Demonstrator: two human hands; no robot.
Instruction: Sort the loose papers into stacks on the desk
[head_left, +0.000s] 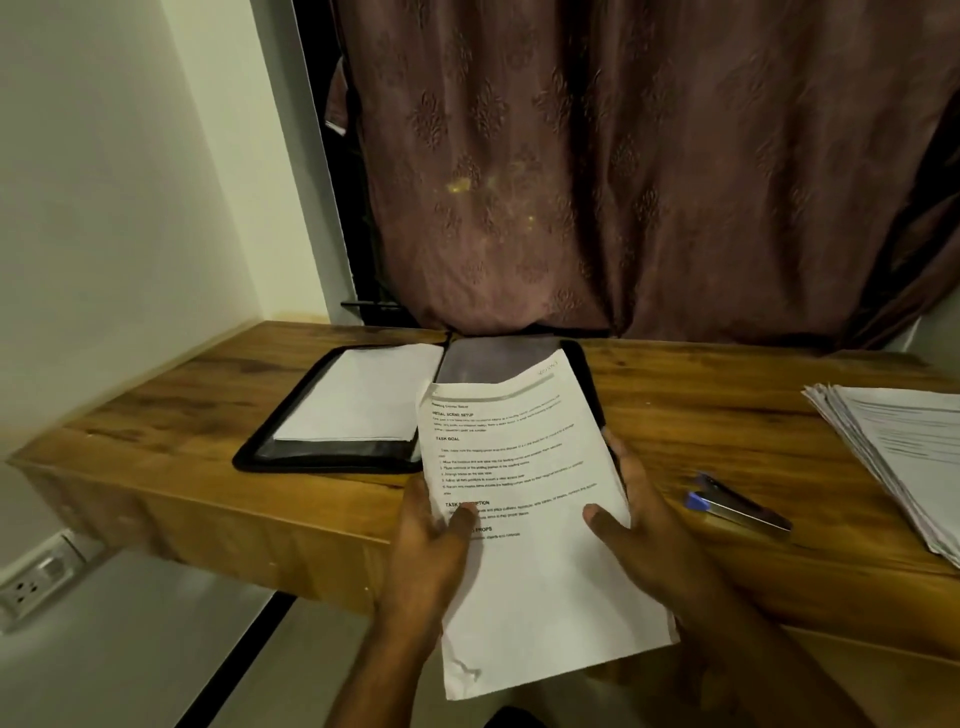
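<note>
— Item: printed sheet (524, 499), possibly several together; I can't tell. Location?

— Held above the desk (675, 415) front edge, overlapping the open black folder (291, 415). Left hand (431, 540) pinches its left margin, thumb on top; right hand (639, 525) grips the right margin likewise.

— Handling?

— Light, limp, I'd judge. One top corner is folded, the bottom corner crumpled. Best held at both side edges, as it is.

— Other stock?

— Blank sheets (358, 400) in the folder; fanned pile (904, 452) far right; stapler (737, 506) between.
</note>
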